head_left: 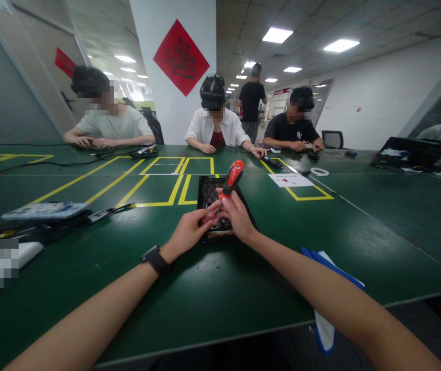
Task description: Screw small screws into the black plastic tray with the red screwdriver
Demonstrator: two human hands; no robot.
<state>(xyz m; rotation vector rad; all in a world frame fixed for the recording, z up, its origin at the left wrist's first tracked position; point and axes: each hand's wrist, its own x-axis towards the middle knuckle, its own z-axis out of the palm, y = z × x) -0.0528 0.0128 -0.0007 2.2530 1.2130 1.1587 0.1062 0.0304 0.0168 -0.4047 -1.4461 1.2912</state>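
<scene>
A screwdriver with a red and black handle leans up and to the right over the tray, handle end uppermost. My right hand is closed around its lower part, just under the handle. Close against it, my left hand has thumb and fingers pinched together at the shaft's lower end; what lies between those fingers is too small to make out. Beneath both hands sits a black tray with small dark contents, partly covered by my hands. My left wrist wears a dark watch.
Blue and white gloves lie by my right forearm, one hanging over the edge. Left are a light blue flat box and cables. Beyond stand a paper sheet and tape roll. Several people sit opposite.
</scene>
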